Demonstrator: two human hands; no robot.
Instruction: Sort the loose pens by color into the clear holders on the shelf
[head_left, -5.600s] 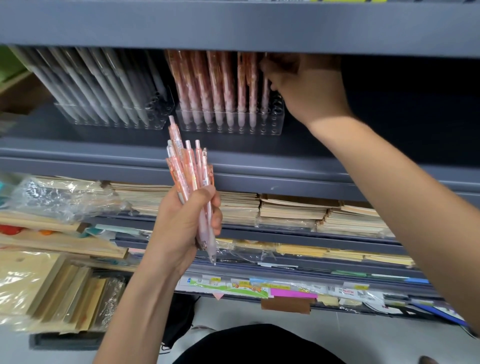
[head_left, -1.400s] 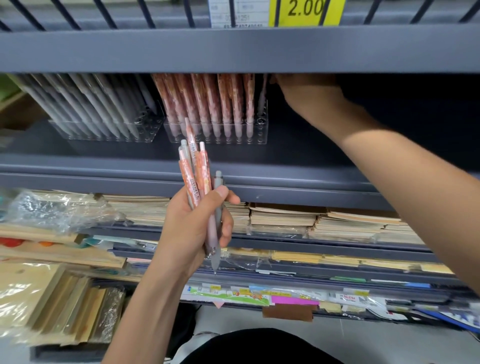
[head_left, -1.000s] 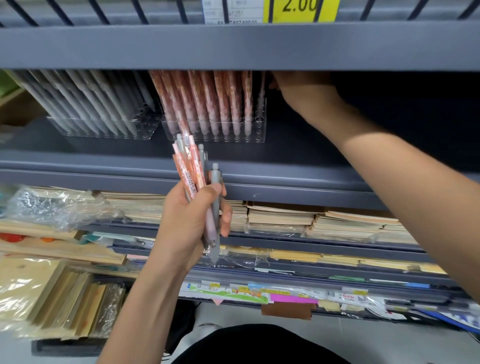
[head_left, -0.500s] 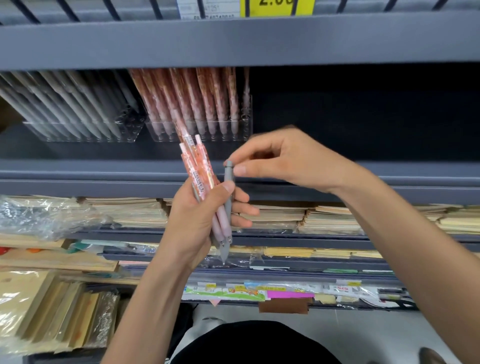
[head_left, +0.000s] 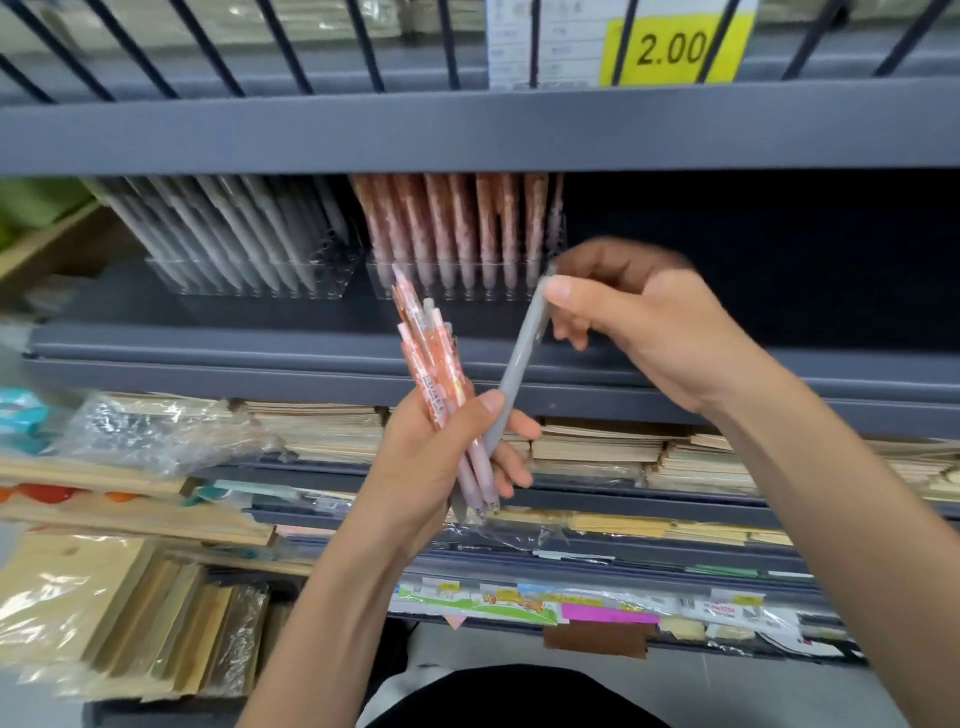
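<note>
The right hand (head_left: 639, 322) pinches the top of a slim matte grey pen (head_left: 519, 364), whose tip apparently sits in the orange patterned pens (head_left: 428, 364) clasped in the left hand (head_left: 436, 467); next, the grey pen likely goes to the far-left clear holder of grey pens (head_left: 249, 280).

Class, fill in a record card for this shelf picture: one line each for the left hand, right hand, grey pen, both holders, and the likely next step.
Left hand: grips a bundle of mostly orange pens
Right hand: pinches the grey pen near its top
Grey pen: tilted, lower end inside the left hand
Left holder: grey pens
Right holder: orange pens
Likely next: grey pen probably goes into the left holder
</note>
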